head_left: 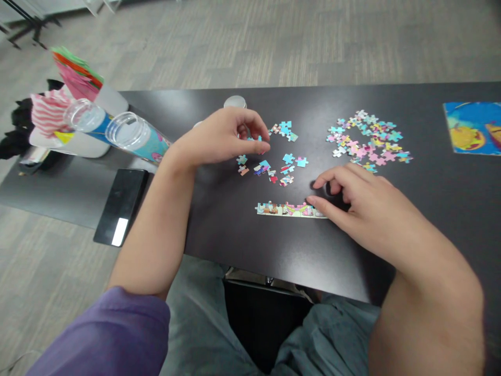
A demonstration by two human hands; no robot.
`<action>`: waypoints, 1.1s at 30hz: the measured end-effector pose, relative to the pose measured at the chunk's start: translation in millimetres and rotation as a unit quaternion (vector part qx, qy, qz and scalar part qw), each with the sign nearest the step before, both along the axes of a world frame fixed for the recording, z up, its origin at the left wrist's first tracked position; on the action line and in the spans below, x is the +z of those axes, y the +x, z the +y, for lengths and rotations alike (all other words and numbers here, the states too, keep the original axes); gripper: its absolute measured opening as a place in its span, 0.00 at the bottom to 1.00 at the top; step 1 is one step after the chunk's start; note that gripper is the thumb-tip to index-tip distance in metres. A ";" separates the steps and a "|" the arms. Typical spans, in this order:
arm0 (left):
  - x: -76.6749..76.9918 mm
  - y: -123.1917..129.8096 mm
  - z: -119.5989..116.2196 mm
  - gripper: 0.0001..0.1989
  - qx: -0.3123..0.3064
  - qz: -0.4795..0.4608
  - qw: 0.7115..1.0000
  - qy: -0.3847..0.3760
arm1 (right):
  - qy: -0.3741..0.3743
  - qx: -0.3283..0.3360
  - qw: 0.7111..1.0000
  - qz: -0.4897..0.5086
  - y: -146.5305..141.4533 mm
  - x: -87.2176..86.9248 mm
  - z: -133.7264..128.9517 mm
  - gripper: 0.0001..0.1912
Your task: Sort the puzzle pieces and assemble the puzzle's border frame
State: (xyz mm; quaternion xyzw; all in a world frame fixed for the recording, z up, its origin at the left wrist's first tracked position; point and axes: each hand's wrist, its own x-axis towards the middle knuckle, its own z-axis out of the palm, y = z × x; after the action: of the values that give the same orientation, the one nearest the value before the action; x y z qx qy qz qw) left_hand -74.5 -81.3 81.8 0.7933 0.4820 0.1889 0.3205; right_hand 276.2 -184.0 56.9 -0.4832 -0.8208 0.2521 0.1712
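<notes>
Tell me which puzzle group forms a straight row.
The strip partly behind the right hand; the small cluster and larger pile lie irregularly scattered instead.

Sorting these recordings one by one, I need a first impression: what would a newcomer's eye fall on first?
Probably the bright heap of jigsaw pieces on the dark table, just beyond the right hand. Next, the joined puzzle strip by that hand's thumb, and the smaller scatter of pieces near the left hand. A blue-and-yellow picture stands out at the right edge.
</notes>
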 end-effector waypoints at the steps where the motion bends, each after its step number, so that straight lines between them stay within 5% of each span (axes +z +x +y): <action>1: 5.1 4.9 -4.7 0.12 -0.039 0.005 0.999 -0.020 | -0.002 0.001 1.000 -0.002 0.1 0.4 0.1 0.07; 6: 13.9 22.0 -16.3 0.12 -0.128 0.064 0.990 -0.018 | -0.007 -0.001 1.000 -0.006 -0.5 1.8 -0.2 0.07; 16: 13.4 33.0 -24.2 0.05 -0.126 0.101 0.987 -0.020 | -0.006 0.001 1.000 -0.008 0.2 2.2 0.4 0.05; 22: 18.9 26.9 -24.4 0.05 -0.141 0.031 0.989 -0.022 | -0.026 0.003 1.000 0.005 -1.8 10.4 2.8 0.05; 26: 13.7 10.4 -62.5 0.17 -0.050 -0.057 0.996 0.040 | -0.039 0.004 0.999 0.016 -1.5 13.2 3.0 0.07; 33: 5.3 -6.4 -133.3 0.11 0.023 -0.096 0.995 0.011 | -0.046 -0.009 0.999 0.017 -2.5 15.4 2.4 0.07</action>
State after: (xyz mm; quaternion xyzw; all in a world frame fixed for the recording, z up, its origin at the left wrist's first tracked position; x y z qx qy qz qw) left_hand -80.9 -214.6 87.1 0.7636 0.4648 0.2770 0.3524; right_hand 273.7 -181.6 72.3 -0.4940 -0.8007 0.2960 0.1650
